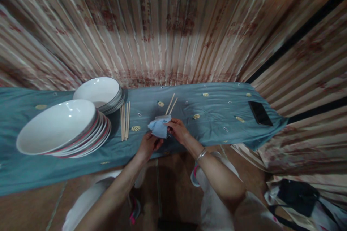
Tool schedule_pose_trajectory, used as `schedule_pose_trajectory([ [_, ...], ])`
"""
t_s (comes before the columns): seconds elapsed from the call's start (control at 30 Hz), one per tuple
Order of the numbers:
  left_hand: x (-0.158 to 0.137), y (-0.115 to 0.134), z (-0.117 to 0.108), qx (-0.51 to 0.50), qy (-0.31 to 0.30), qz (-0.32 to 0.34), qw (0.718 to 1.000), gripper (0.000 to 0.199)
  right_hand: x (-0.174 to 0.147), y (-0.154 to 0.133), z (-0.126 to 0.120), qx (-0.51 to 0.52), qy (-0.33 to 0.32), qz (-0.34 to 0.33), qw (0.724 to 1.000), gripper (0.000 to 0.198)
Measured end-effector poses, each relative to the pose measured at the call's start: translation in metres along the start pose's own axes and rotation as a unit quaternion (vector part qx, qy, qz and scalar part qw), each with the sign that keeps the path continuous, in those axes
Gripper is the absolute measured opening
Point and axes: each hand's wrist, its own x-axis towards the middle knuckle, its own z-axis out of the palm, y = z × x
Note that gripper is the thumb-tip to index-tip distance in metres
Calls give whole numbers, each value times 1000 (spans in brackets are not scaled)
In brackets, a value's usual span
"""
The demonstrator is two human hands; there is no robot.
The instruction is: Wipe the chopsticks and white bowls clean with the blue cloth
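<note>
Teal tablecloth up against pleated curtains, with left hand and right hand both pinching a blue cloth near the front edge, probably to keep it bunched. Two chopsticks poke out past it, can't tell if they're gripped. Off left, two bowl stacks nest bowl inside bowl, likely saving room.

Right hand's pinching a light-blue cloth over the teal-covered bench, left hand kinda curled at the cloth's near side. Two chopsticks poke out past its far edge. Some loose chopsticks lie left of the cloth, two stacks of bowls farther left, black phone well right.
</note>
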Motion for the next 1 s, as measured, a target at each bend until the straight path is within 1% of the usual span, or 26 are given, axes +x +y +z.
schedule_pose_trajectory([
  [0.17,-1,1,1,-12,2,-13,1000,38,0,-2,-3,-10,-19,-6,1000,29],
  [0.27,2,2,-5,7,-9,-20,1000,39,-1,-8,-7,-13,-20,-10,1000,29],
  [0.33,5,4,-11,19,-4,-16,1000,39,-1,-13,-10,-20,-21,-8,1000,30],
  [0.37,7,6,-14,19,9,-11,1000,39,-2,-15,-12,-26,-25,-5,999,31],
  [0.43,9,11,-19,2,55,6,998,41,-4,-19,-14,-48,-44,8,998,33],
  [0.5,10,16,-23,-25,99,26,994,43,-8,-20,-15,-80,-81,31,993,34],
  [0.57,10,20,-23,-47,114,32,992,44,-13,-19,-14,-114,-126,59,984,36],
  [0.67,9,23,-22,-68,100,21,992,44,-19,-13,-11,-158,-181,94,966,38],
  [0.77,7,24,-20,-62,72,17,995,40,-23,-6,-8,-191,-216,111,951,39],
  [0.87,5,26,-21,-45,50,10,998,37,-24,-1,-5,-207,-235,124,942,40],
  [1.0,5,25,-22,-28,43,-2,999,36,-25,3,-4,-204,-239,121,942,38],
])
